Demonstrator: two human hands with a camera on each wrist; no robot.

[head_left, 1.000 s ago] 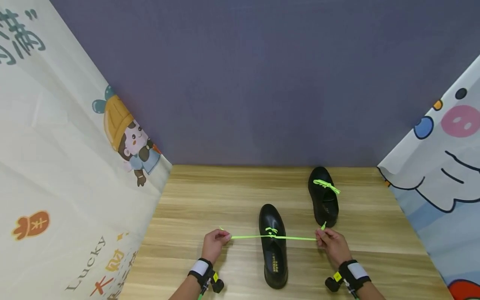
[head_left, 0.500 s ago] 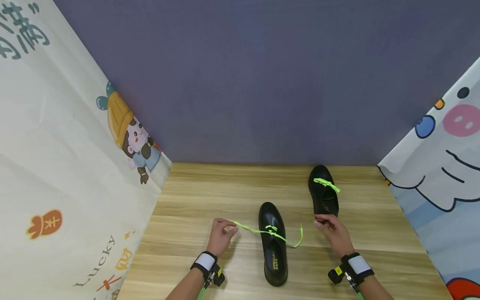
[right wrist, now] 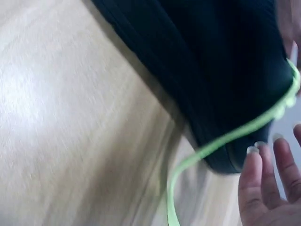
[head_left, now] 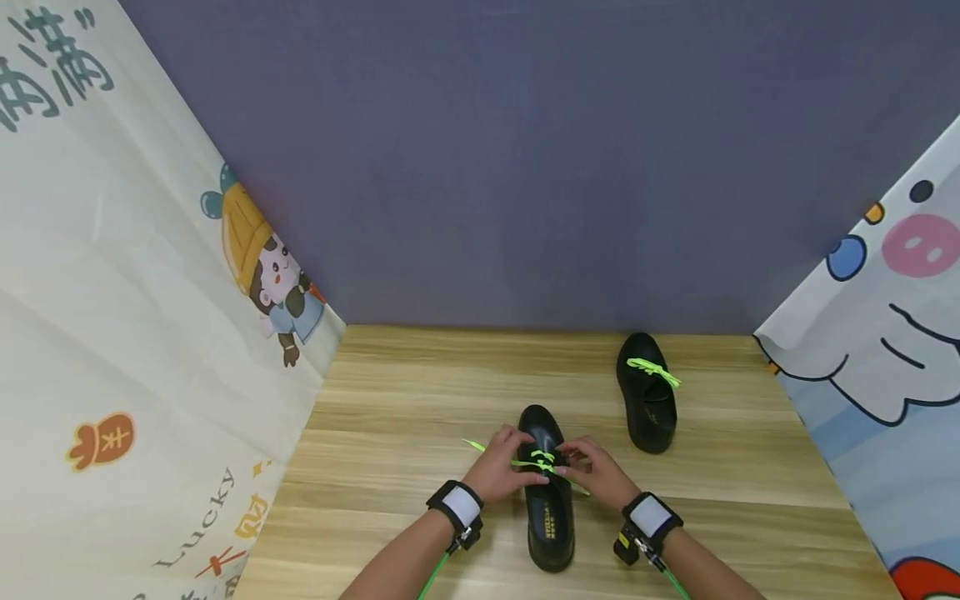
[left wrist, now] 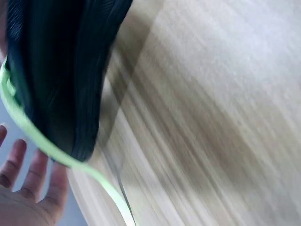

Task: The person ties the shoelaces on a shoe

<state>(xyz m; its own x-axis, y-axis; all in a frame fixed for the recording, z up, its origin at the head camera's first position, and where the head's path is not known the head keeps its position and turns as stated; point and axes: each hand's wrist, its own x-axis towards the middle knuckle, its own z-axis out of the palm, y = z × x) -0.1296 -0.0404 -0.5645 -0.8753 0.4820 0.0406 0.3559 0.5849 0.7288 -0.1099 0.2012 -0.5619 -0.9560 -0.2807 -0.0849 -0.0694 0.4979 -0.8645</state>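
A black leather shoe (head_left: 550, 533) lies toe-away on the wood-look surface, a bright green shoelace (head_left: 543, 457) knotted across its front. On the left side, my left hand (head_left: 501, 467) reaches to the lacing, thumb and fingertips apart with the lace running between them. Opposite it, my right hand (head_left: 598, 472) has its thumb close to the knot and its fingers spread a little above. In the left wrist view, the lace (left wrist: 51, 148) passes by the loosely extended fingers (left wrist: 37, 172). The right wrist view shows the lace (right wrist: 225, 137) hanging past similarly relaxed fingers (right wrist: 251, 176).
A second black shoe (head_left: 651, 421), its green lace (head_left: 654, 371) bundled on top, stands farther back on the right. Behind the wooden surface (head_left: 390, 383) rises a plain grey-blue backdrop (head_left: 480, 167). Printed white cloths (head_left: 112, 333) flank both sides.
Both hands have come inward from the sides to the front shoe. The lace, earlier pulled taut between them, was let go by the right, then the left. The shoes stay put.
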